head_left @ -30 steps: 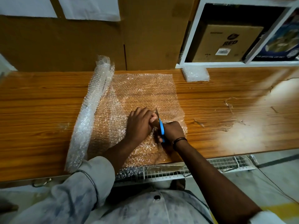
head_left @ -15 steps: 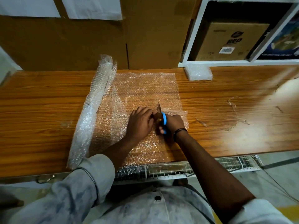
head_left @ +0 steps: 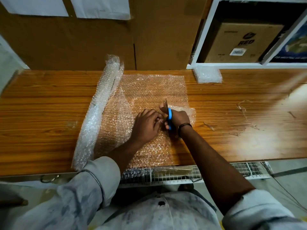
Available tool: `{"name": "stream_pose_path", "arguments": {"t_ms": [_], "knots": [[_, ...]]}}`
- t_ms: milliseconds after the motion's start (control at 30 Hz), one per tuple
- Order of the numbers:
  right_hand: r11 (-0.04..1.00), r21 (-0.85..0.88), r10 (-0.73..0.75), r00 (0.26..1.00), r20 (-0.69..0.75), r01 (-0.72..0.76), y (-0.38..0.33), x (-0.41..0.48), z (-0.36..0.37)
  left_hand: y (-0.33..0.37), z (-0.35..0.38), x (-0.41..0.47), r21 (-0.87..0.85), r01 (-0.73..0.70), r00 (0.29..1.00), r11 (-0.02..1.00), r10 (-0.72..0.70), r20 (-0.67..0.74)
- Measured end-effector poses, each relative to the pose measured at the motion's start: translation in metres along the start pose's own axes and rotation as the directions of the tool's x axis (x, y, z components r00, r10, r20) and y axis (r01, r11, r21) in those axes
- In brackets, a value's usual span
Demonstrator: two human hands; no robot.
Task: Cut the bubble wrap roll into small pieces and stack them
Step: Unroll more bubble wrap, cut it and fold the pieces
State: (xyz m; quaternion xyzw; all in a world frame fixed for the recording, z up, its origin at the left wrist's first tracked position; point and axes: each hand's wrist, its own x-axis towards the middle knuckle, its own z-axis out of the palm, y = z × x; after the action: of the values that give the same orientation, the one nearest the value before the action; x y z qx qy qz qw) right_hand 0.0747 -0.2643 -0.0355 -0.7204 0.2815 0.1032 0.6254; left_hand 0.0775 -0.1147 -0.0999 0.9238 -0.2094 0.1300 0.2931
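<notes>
Seen from above, a person stands at a wooden table (head_left: 41,105), cutting bubble wrap. The roll (head_left: 99,110) lies at 9 o'clock from the hands, running from 6 towards 12. A sheet (head_left: 149,87) unrolled from it is spread flat to its right, reaching from the table's near edge to the far edge.

The right hand (head_left: 180,117) grips blue-handled scissors (head_left: 169,116), fingers curled through the loops. The blades point to 12 o'clock, and the tip shows just past the knuckles. The cut appears to run up from the near edge and is roughly halfway across the sheet. A loose strip of wrap puckers at 3 o'clock from the right hand.

The left hand (head_left: 146,125) sits just beside the scissors at their 9 o'clock. Its fingers are bent and close together, tips on the sheet next to the blade. Whether they pinch the film or only press it down, I cannot tell.

At 1 o'clock, well apart from the hands, a small stack (head_left: 208,75) of cut pieces rests against a white shelf (head_left: 206,47).

So the step in hand is the cutting itself — a strip is part-severed, not yet free. The next move likely calls for sliding both hands towards 12 o'clock together. The film must stay taut beside the blade, since slack wrap tends to fold and snag rather than shear.
</notes>
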Motion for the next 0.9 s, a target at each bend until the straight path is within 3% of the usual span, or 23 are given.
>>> {"name": "stream_pose_path", "arguments": {"t_ms": [233, 667, 900], "knots": [[0.985, -0.171, -0.045, 0.992, -0.115, 0.024, -0.003, 0.016, 0.001, 0.001, -0.002, 0.0, -0.037, 0.005, 1.0, 0.999, -0.005, -0.015], [0.965, -0.259, -0.064, 0.993, -0.096, 0.037, -0.027, 0.037, -0.007, 0.002, -0.003, 0.0, -0.066, 0.017, 1.0, 0.998, -0.018, -0.01], [0.977, -0.213, -0.025, 0.998, -0.064, 0.011, -0.04, 0.054, -0.005, 0.004, -0.003, 0.0, -0.04, 0.013, 1.0, 0.999, -0.012, 0.005]]}}
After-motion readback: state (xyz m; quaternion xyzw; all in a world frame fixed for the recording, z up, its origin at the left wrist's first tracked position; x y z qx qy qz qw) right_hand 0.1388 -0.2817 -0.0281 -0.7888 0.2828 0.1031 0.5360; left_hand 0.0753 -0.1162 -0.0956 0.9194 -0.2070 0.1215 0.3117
